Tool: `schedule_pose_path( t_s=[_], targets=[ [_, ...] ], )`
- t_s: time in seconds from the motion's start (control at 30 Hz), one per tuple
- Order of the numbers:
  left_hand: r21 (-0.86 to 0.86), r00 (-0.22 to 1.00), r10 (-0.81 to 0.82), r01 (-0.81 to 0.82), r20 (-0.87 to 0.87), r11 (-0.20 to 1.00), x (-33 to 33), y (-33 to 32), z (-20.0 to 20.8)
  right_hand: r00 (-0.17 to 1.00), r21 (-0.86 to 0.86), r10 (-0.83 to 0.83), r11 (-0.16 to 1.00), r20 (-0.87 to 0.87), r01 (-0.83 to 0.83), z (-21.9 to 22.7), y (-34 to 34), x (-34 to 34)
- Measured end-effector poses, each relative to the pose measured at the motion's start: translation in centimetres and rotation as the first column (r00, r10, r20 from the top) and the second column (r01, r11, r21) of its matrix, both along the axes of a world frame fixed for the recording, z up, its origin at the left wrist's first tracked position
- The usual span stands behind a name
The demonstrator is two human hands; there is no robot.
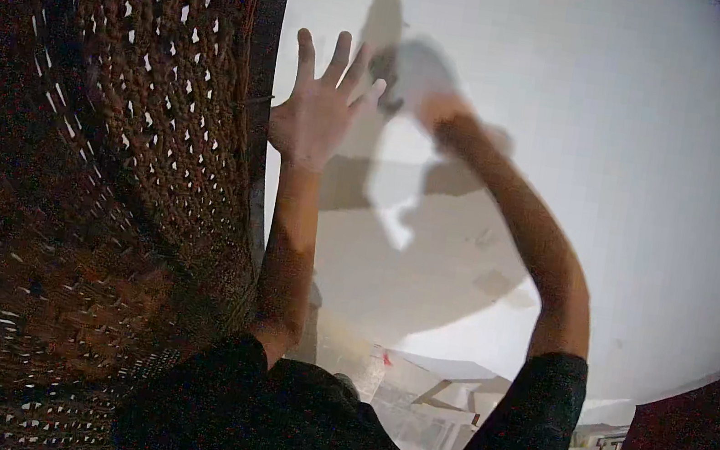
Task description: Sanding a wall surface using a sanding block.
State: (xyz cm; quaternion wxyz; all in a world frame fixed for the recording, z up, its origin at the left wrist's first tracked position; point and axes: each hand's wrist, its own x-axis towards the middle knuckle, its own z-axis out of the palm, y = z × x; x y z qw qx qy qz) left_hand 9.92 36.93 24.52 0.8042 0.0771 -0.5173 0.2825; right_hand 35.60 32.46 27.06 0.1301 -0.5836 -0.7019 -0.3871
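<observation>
Left hand (316,113): spread flat and wide open against the white wall (589,165), holding nothing, just beside the edge of the brown woven screen (114,144).
Right hand (436,107): blurred; closed around a grey cloth (414,67) pressed to the wall, just right of the left fingertips.
Cloth: crumpled, no clear long axis; its bulk points up and left from the fist.
Shadows: both arms' shadows fall on the wall below the hands.
Risk: a judgement only; with arms stretched high, the cloth could slip from the fist, or the left hand could snag the screen's loose strands.
</observation>
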Motion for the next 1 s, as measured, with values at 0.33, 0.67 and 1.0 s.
schedule_pose_path(
  t_s=[0.33,0.67,1.0],
  targets=[
    [0.115,0.838,0.267,-0.242,-0.476,0.964,0.1,-2.8,-7.0,0.900,0.096,-0.357,0.934,0.249,0.344,16.3,-2.1,-2.8],
    [0.199,0.432,0.464,-0.530,-0.773,0.824,-1.6,-7.2,-15.1,0.905,-0.293,0.384,0.900,0.184,-0.322,-6.9,0.5,-9.9],
    [0.301,0.207,0.424,-0.445,-0.882,0.843,-0.3,-9.2,-21.0,0.929,0.347,-0.187,0.935,0.320,0.069,15.8,-6.1,1.4]
  ],
)
